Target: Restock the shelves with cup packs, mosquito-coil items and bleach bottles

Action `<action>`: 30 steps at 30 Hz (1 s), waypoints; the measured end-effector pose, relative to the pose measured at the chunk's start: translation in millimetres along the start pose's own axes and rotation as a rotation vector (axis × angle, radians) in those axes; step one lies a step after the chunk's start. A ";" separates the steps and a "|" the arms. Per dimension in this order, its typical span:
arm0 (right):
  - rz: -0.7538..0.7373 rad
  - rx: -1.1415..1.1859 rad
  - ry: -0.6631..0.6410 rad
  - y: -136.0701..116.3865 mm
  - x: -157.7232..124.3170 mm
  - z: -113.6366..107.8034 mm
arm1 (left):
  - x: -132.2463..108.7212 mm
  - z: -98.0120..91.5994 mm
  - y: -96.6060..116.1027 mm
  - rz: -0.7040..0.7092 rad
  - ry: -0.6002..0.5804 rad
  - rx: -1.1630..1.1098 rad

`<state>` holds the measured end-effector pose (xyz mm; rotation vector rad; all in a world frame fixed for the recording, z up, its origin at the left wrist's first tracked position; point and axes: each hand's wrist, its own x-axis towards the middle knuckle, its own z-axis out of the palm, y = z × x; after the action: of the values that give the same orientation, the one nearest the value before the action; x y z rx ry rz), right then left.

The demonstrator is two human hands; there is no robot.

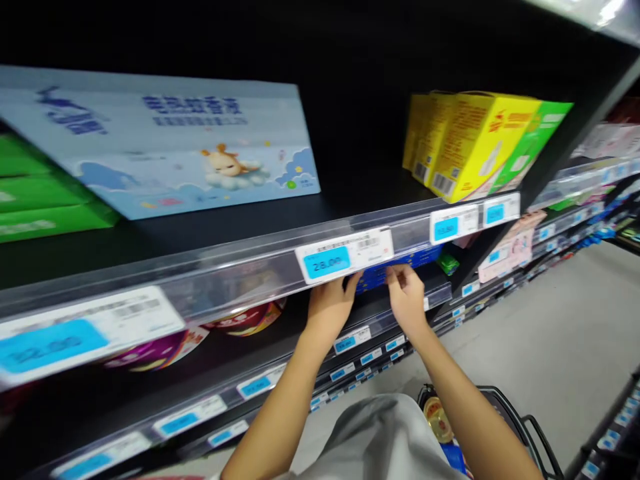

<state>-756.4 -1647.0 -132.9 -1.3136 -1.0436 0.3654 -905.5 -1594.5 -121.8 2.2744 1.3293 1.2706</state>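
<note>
Both my hands reach under the upper shelf's clear price rail [250,267] to a dark blue box [395,270] on the shelf below. My left hand [330,307] rests against the box's left end, fingers curled on it. My right hand [406,297] grips its front edge near the middle, fingers bent over the top. Most of the box is hidden behind the rail and a white and blue price tag [345,255].
A pale blue carton [165,147] and green boxes [40,200] stand on the upper shelf at left, yellow and green boxes [480,143] at right. Round purple tins [155,350] sit left on the lower shelf. A black basket [500,417] is below. The grey aisle floor [565,333] runs right.
</note>
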 end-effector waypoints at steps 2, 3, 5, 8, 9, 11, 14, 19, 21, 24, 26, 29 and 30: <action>-0.259 -0.261 0.058 -0.5 -1.1 -5.4 | 3.7 0.5 3.2 -0.027 -0.040 0.004; -0.357 -0.365 0.069 -1.3 -0.8 -7.6 | 5.5 -0.1 4.6 -0.040 -0.061 0.003; -0.479 -0.525 0.053 -2.8 1.5 -9.6 | 8.4 -1.9 6.9 -0.069 -0.089 0.006; -0.545 -0.649 -0.046 -3.3 6.5 -7.5 | 9.1 -3.6 8.0 -0.082 -0.089 0.010; -0.556 -0.666 -0.079 -2.7 7.8 -5.9 | 8.3 -3.5 7.9 -0.079 -0.079 0.010; -0.572 -0.700 -0.131 -0.6 9.0 -2.6 | 6.0 -2.5 7.6 -0.065 -0.057 0.010; -0.590 -0.779 -0.167 3.0 9.0 0.9 | 3.5 -0.2 6.6 -0.040 -0.031 0.016; -0.591 -0.902 -0.201 2.0 8.7 1.0 | 4.9 3.3 1.5 -0.013 -0.024 0.000; -0.590 -0.942 -0.214 -0.2 9.4 0.2 | 6.7 5.5 -1.9 -0.006 -0.018 -0.018; -0.590 -0.974 -0.232 -2.7 10.9 -0.3 | 10.0 9.2 -7.3 -0.003 -0.010 -0.036; -0.590 -0.974 -0.239 -3.0 11.6 -0.1 | 12.1 11.0 -10.5 0.004 -0.002 -0.045; -0.581 -0.964 -0.255 -2.4 11.7 1.3 | 14.6 11.2 -14.6 0.016 0.010 -0.066; -0.574 -0.962 -0.262 -2.1 11.7 1.9 | 15.3 10.4 -15.8 0.021 0.014 -0.074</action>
<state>-752.5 -1637.8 -126.3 -1.7189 -1.8780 -0.4838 -903.7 -1571.1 -128.2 2.2392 1.2446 1.3222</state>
